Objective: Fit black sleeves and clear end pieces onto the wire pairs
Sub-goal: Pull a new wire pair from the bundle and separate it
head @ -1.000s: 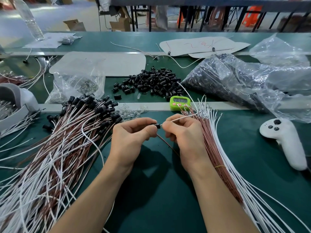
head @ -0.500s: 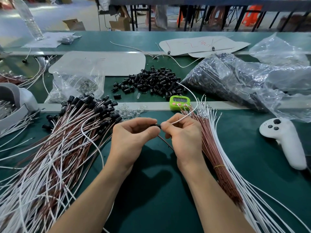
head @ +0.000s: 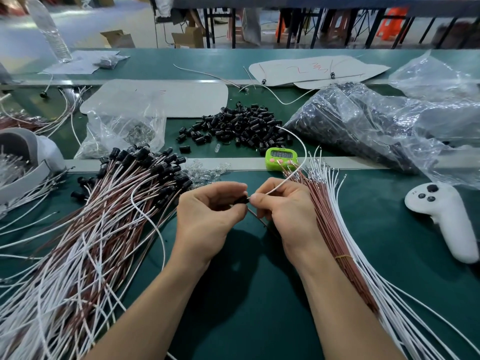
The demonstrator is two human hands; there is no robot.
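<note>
A green-topped bench stretches to a far edge with cartons beyond, a pale strip crossing it behind the hands. Mid-bench the left hand pinches a black sleeve and the right hand pinches the white wire meeting it. Finished wires crowd the left, bare wire pairs the right, a white controller near the right edge; bare green shows between the forearms

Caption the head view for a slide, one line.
Left hand pinches a black sleeve; right hand holds a white wire at its end.
</note>
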